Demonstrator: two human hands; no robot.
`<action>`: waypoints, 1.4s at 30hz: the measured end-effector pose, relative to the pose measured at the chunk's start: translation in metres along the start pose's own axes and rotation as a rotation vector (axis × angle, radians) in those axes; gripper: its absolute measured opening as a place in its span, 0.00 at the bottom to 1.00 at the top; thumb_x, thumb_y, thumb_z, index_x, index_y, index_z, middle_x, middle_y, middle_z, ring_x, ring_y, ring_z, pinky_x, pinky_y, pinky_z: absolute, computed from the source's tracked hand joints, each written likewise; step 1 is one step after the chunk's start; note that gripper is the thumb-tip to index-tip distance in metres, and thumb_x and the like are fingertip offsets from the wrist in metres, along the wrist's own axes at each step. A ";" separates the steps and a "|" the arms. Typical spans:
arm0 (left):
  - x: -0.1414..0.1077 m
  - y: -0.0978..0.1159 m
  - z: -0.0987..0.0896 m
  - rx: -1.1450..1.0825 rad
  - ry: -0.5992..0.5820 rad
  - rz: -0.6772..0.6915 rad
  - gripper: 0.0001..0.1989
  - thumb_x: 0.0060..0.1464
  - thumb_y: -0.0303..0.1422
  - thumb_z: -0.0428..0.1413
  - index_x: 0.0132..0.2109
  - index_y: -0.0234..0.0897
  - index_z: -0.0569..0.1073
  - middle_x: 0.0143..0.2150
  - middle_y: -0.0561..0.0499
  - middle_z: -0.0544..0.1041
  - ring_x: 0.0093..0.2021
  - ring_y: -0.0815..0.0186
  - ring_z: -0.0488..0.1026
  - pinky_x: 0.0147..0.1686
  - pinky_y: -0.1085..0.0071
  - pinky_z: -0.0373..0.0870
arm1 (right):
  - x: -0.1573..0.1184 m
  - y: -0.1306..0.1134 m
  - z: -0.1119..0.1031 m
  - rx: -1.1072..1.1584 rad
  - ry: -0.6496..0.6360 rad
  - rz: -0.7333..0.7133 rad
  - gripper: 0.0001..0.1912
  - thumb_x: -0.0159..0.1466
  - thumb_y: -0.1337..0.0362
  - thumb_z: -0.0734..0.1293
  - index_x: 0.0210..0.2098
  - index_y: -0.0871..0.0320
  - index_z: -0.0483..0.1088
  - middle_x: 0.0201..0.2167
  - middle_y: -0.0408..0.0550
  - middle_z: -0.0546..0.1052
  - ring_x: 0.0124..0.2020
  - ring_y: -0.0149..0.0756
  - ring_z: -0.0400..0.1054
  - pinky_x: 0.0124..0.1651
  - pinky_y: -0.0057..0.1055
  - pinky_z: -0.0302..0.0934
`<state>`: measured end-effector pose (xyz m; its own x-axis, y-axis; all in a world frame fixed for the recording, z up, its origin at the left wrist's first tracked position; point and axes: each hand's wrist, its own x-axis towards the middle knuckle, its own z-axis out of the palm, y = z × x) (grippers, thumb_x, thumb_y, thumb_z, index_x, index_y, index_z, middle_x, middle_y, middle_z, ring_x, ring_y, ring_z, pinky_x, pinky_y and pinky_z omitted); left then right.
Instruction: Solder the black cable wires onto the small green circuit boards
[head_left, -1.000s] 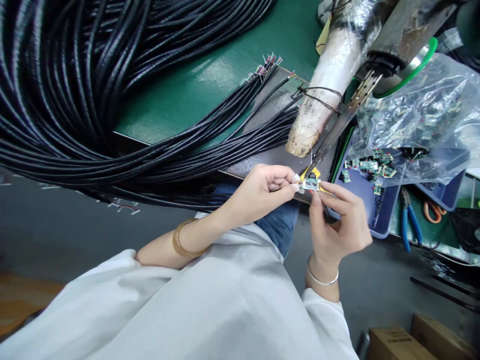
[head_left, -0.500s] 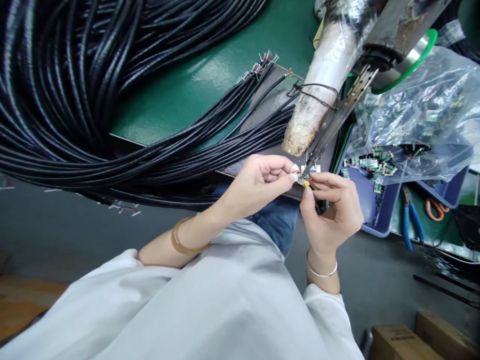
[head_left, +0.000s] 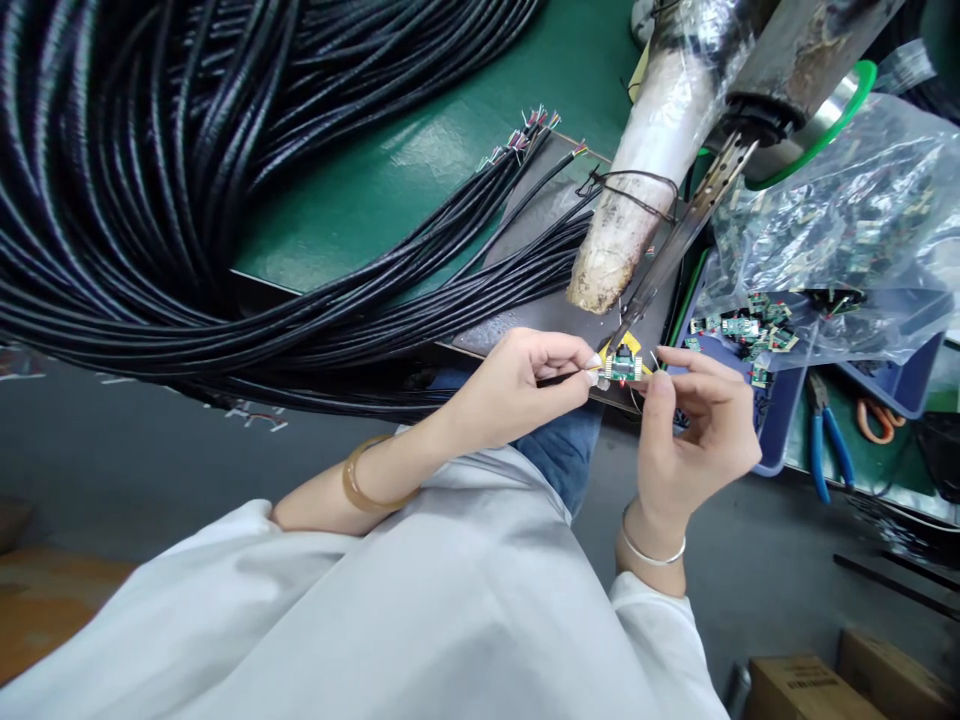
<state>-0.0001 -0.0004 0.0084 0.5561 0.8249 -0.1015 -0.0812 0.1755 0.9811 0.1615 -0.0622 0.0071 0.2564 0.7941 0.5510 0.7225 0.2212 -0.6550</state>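
My left hand [head_left: 536, 375] is closed in a pinch at the left end of a small green circuit board [head_left: 623, 368], on what looks like the wire end of a black cable. To the right, my right hand [head_left: 694, 425] pinches a thin silvery wire [head_left: 654, 362] between thumb and forefinger, just beyond the board's edge. A soldering iron [head_left: 660, 260], fixed in a stand, slants down so that its tip sits just above the board. Behind the board lies a yellow piece [head_left: 632, 343]. My fingers hide the exact grip points.
Black cables [head_left: 360, 310] with stripped ends cover the left and the grey board. A taped pipe [head_left: 626, 220] hangs over the work. At right are a blue tray [head_left: 776, 430] of circuit boards, a plastic bag [head_left: 832, 230], blue-handled pliers [head_left: 829, 450] and a solder spool [head_left: 862, 85].
My right hand has moved right, away from the left fingers. The circuit board now shows between the hands below the iron's tip. My left hand has sunk slightly, still pinching.
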 end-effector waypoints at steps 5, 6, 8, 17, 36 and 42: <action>-0.006 0.004 -0.001 0.025 0.010 -0.001 0.03 0.51 0.25 0.57 0.30 0.32 0.72 0.24 0.56 0.65 0.24 0.76 0.59 0.24 0.79 0.58 | -0.006 -0.002 -0.003 0.190 -0.103 0.179 0.07 0.63 0.65 0.72 0.34 0.54 0.68 0.30 0.39 0.76 0.30 0.29 0.77 0.33 0.26 0.74; -0.007 0.005 -0.002 -0.002 0.022 -0.013 0.03 0.51 0.25 0.58 0.30 0.32 0.71 0.23 0.57 0.65 0.23 0.76 0.59 0.23 0.79 0.57 | -0.007 -0.001 -0.004 0.254 -0.132 0.208 0.07 0.64 0.65 0.72 0.33 0.54 0.68 0.30 0.38 0.76 0.29 0.29 0.77 0.32 0.26 0.74; -0.008 0.008 -0.006 -0.070 0.027 -0.022 0.04 0.51 0.27 0.60 0.31 0.32 0.72 0.23 0.57 0.66 0.22 0.77 0.58 0.21 0.79 0.57 | -0.009 0.001 -0.005 0.375 -0.223 0.267 0.08 0.64 0.65 0.71 0.33 0.55 0.66 0.31 0.39 0.76 0.26 0.29 0.77 0.29 0.25 0.74; -0.015 0.003 -0.004 -0.083 -0.029 -0.007 0.04 0.55 0.29 0.60 0.35 0.32 0.72 0.24 0.56 0.71 0.20 0.78 0.59 0.19 0.80 0.57 | -0.010 -0.016 -0.022 0.057 0.121 0.214 0.05 0.67 0.64 0.69 0.40 0.54 0.79 0.18 0.36 0.74 0.14 0.23 0.63 0.18 0.23 0.55; -0.023 -0.015 0.004 0.167 0.111 0.092 0.05 0.58 0.30 0.56 0.35 0.32 0.72 0.25 0.53 0.73 0.24 0.72 0.70 0.25 0.77 0.66 | -0.030 -0.015 -0.010 -0.108 -0.174 0.060 0.16 0.67 0.66 0.68 0.54 0.51 0.75 0.23 0.38 0.73 0.19 0.24 0.60 0.26 0.25 0.56; -0.025 -0.013 0.003 0.095 0.070 0.119 0.04 0.56 0.28 0.58 0.34 0.31 0.72 0.24 0.55 0.70 0.23 0.75 0.66 0.24 0.78 0.64 | -0.022 -0.015 -0.005 0.208 -0.292 0.385 0.07 0.65 0.61 0.70 0.41 0.52 0.80 0.18 0.35 0.67 0.18 0.22 0.57 0.21 0.24 0.50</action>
<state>-0.0106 -0.0245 -0.0009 0.4880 0.8728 0.0082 -0.0628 0.0258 0.9977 0.1481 -0.0860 0.0074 0.2667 0.9583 0.1026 0.4608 -0.0333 -0.8869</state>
